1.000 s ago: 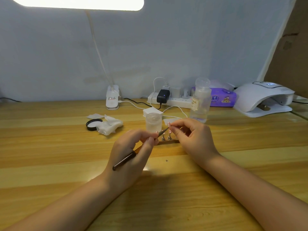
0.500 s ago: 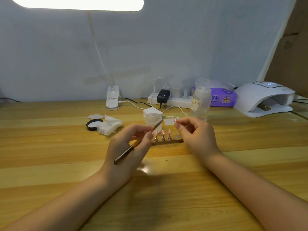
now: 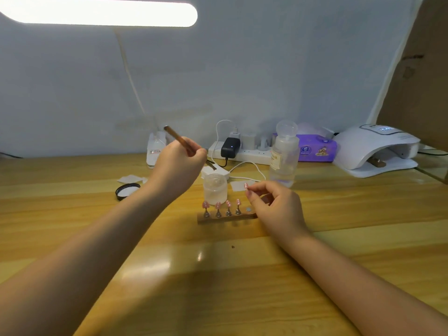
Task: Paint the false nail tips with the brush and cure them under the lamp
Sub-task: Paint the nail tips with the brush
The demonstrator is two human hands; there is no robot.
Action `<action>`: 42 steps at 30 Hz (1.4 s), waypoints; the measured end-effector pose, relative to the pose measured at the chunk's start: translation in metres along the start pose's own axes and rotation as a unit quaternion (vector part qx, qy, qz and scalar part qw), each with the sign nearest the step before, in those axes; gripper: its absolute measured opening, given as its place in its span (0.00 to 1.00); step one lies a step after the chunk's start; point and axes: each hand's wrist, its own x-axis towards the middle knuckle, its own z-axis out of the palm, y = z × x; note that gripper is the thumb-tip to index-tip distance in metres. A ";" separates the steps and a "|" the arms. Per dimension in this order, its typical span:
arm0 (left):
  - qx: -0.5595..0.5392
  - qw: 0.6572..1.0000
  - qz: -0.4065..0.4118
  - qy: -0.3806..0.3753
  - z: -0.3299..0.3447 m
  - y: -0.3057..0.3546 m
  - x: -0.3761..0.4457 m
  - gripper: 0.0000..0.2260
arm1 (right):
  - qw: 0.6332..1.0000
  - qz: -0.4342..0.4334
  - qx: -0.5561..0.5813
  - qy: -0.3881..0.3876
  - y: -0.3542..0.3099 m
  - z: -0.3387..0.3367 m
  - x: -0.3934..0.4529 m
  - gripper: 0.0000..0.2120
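Above the worktop (image 3: 363, 238), our left hand (image 3: 178, 166) gripped the brush (image 3: 180, 140) over the jar (image 3: 215, 189); our right hand (image 3: 276, 207) pinched one nail tip (image 3: 246, 186) beside the wooden holder (image 3: 226, 218).

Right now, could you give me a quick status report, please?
Left hand holds brush above jar. Right hand pinches nail tip. Nothing obstructing.

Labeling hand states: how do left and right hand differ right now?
The left hand is raised over the small jar, gripping the brush in a fist-like hold. The right hand sits lower beside the wooden holder, pinching one pink nail tip between its fingers. Both hold a task item above the table.
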 end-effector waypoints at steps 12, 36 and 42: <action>0.164 0.985 -0.025 -0.056 0.032 -0.007 0.028 0.11 | 1.000 -0.010 -0.014 0.004 0.001 0.002 0.002 0.03; 0.147 0.989 -0.001 0.017 0.024 -0.005 0.022 0.10 | 1.000 -0.008 -0.006 0.012 0.001 0.001 0.002 0.05; 0.038 0.994 0.040 0.090 0.011 0.008 0.019 0.09 | 1.000 -0.009 -0.009 0.004 0.002 0.002 0.002 0.04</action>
